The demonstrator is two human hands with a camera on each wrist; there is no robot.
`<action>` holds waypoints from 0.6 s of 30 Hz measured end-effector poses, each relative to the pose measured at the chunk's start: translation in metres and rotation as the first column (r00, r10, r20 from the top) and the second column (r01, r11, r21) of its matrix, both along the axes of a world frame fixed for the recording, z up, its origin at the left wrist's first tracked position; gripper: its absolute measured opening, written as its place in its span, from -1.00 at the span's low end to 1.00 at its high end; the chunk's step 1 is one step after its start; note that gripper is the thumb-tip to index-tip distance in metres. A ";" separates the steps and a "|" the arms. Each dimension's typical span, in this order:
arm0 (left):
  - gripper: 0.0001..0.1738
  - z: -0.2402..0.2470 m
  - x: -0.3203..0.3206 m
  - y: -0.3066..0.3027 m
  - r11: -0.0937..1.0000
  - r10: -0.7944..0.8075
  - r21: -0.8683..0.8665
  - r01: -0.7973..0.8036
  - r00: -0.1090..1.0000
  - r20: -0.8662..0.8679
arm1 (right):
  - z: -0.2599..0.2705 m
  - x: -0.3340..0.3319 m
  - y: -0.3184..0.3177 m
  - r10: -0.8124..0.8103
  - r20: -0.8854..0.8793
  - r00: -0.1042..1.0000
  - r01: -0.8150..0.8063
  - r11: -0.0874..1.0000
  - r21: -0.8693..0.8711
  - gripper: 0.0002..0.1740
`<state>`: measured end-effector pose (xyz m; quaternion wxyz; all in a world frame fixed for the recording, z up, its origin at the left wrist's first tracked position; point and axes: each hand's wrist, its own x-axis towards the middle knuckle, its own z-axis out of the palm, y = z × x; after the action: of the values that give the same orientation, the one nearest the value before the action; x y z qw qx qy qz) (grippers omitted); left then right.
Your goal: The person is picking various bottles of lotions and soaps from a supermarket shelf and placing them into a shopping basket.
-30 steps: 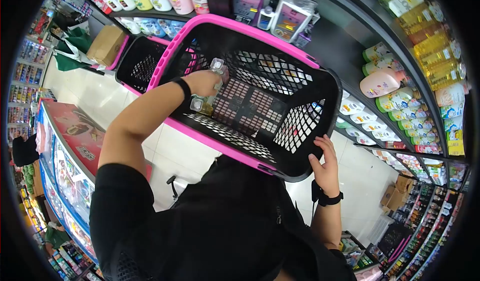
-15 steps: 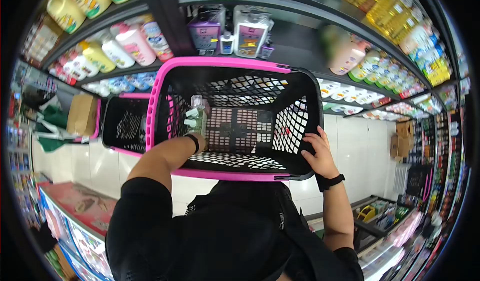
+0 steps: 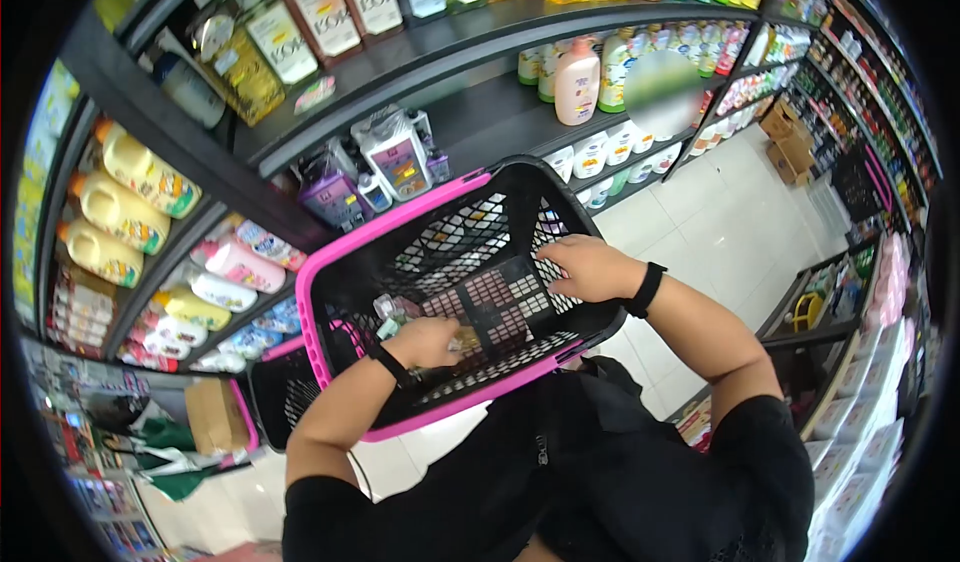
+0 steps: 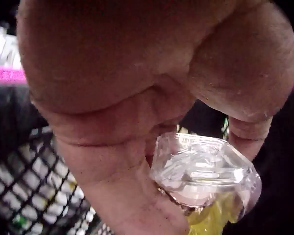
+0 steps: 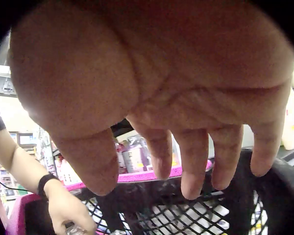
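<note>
A black mesh shopping basket with a pink rim [image 3: 398, 222] sits in front of the person. Inside it, the left hand [image 3: 425, 342] grips a bottle [image 4: 206, 171] with a clear faceted cap and yellow liquid; fingers and thumb wrap round its top. Another clear-capped bottle [image 3: 393, 309] lies beside that hand, near the basket's left end. The right hand [image 3: 590, 267] reaches over the basket's right end with spread fingers [image 5: 192, 169] and holds nothing.
Shelves hold a pink pump bottle [image 3: 577, 82], purple packs [image 3: 335, 197] and yellow jugs [image 3: 120, 210]. A second black basket [image 3: 275, 387] stands at the left, near a cardboard box [image 3: 215, 415]. More cartons [image 3: 790, 152] stand along the aisle at the right.
The view has turned toward the right. The left hand has gone from one bottle to the yellow one beside it. The right hand has moved from the rim in over the basket.
</note>
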<state>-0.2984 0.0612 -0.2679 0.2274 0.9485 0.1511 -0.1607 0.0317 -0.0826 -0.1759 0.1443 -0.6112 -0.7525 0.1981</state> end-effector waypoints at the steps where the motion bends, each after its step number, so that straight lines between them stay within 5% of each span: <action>1: -0.51 0.024 0.008 0.001 0.999 -0.031 0.025 0.029 0.996 0.081 | 0.005 -0.010 0.004 0.018 -0.068 0.998 -0.017 1.000 0.014 -0.33; 4: -0.56 0.129 0.037 -0.013 0.994 -0.032 0.110 0.003 0.963 0.269 | 0.020 -0.035 0.014 0.182 -0.195 0.964 -0.147 0.972 0.181 -0.03; 10: -0.53 0.262 0.063 -0.028 0.985 -0.061 0.169 -0.043 0.823 0.565 | 0.035 -0.040 0.032 0.154 -0.321 0.935 -0.023 0.926 0.376 -0.04; 13: -0.44 0.284 0.080 -0.006 0.997 -0.012 -0.051 0.052 0.806 0.592 | 0.051 -0.030 0.035 0.148 -0.472 0.869 -0.008 0.958 0.286 -0.10; 14: -0.20 0.272 0.082 0.005 0.915 0.239 -0.403 0.024 0.770 0.591 | 0.054 -0.025 0.036 0.134 -0.497 0.858 0.004 0.964 0.267 -0.09; 16: 0.01 0.268 0.106 0.014 0.799 0.410 -0.581 0.156 0.566 0.715 | 0.060 -0.012 0.042 0.153 -0.750 0.643 0.017 0.977 0.214 -0.06; 18: 0.04 0.261 0.126 0.027 0.794 0.498 -0.598 0.108 0.447 0.743 | 0.076 0.014 0.055 0.087 -0.766 0.637 0.034 0.989 0.141 0.00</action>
<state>-0.1724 0.0883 -0.0073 0.5595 0.7525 0.0727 0.3398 0.0458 -0.0281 -0.1002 0.4915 -0.4455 -0.6403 0.3873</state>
